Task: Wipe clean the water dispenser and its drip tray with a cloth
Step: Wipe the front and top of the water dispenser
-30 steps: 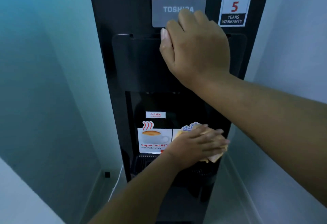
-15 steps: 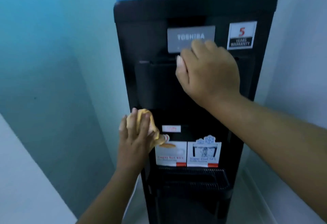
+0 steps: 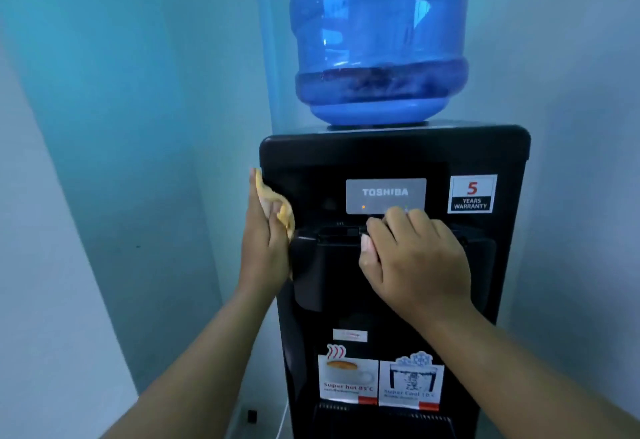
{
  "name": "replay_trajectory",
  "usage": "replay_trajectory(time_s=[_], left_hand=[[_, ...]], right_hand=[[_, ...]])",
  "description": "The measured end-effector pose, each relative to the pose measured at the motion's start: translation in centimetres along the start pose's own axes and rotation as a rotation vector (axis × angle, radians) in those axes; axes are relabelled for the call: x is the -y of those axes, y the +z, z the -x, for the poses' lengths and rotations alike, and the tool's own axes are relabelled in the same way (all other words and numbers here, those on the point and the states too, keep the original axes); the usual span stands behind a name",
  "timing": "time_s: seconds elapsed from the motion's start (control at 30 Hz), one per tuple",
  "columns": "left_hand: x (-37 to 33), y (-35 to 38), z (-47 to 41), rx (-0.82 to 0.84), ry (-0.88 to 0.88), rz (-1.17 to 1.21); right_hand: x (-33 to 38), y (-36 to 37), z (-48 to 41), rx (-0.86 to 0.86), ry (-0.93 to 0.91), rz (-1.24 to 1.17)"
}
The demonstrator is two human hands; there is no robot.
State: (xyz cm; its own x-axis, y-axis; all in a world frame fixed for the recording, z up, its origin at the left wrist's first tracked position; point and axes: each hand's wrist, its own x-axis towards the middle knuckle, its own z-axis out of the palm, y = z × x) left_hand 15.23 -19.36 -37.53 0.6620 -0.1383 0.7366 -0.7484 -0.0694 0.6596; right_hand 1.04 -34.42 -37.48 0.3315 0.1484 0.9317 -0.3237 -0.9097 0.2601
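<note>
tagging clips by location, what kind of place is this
Probably a corner of an office or home room: a floor-standing water dispenser with a blue bottle on top stands between plain pale walls.

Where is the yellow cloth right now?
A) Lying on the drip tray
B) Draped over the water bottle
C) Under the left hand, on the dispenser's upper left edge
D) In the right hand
C: the left hand presses the yellow cloth flat against the upper left edge of the dispenser, while the right hand grips the tap cover and holds no cloth.
</note>
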Motion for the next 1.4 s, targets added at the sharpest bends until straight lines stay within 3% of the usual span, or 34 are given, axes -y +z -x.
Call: replay_trajectory(time_s=[0.1, 0.27, 0.33, 0.53, 0.6, 0.7, 0.77, 0.83, 0.93, 1.17, 1.23, 1.33, 1.4], left_hand=[[-2.9, -0.6, -3.8, -0.02, 0.056, -0.059], [-5.0, -0.2, -5.1, 0.002, 0.423, -0.668], [-5.7, -0.1, -5.1, 0.05, 0.485, -0.786], [-7.5, 0.5, -0.3, 0.457, 0.823, -0.72], [-6.3, -0.7, 1.1, 0.339, 0.713, -0.745], [-4.7, -2.0, 3.4, 0.125, 0.258, -0.619], [-5.2, -0.7, 5.2, 0.048, 0.178, -0.493], [-6.5, 1.4, 5.8, -0.011, 0.351, -0.543], [-9.1, 5.1, 5.5, 0.155, 0.631, -0.632], [-14.6, 9.9, 5.8, 0.568, 0.835, -0.438], [-15.7, 8.2, 6.1, 0.579, 0.695, -0.278], [-18.2, 4.7, 7.1, 0.539, 0.118, 0.118], [-19.2, 2.8, 7.0, 0.525, -0.176, 0.258]], right_hand=[[0.2, -0.6, -0.2, 0.072, 0.017, -0.003], [-1.3, -3.3, -0.6, 0.195, 0.045, -0.296], [-3.4, -5.3, -0.6, 0.169, 0.102, -0.392], [-10.7, -9.5, 2.0, 0.145, 0.296, -0.401], [-12.0, -10.9, 3.3, 0.173, 0.314, -0.415], [-12.8, -11.8, 4.8, 0.201, 0.341, -0.436], [-12.9, -12.0, 5.7, 0.213, 0.357, -0.443], [-12.7, -11.9, 6.2, 0.232, 0.373, -0.454], [-11.9, -11.5, 6.4, 0.263, 0.391, -0.483], [-10.2, -11.1, 5.0, 0.253, 0.65, -0.588], [-9.7, -11.2, 4.1, 0.31, 0.738, -0.684], [-8.3, -12.4, 2.4, 0.685, 0.981, -1.101], [-7.1, -13.5, 1.9, 0.867, 1.025, -1.333]])
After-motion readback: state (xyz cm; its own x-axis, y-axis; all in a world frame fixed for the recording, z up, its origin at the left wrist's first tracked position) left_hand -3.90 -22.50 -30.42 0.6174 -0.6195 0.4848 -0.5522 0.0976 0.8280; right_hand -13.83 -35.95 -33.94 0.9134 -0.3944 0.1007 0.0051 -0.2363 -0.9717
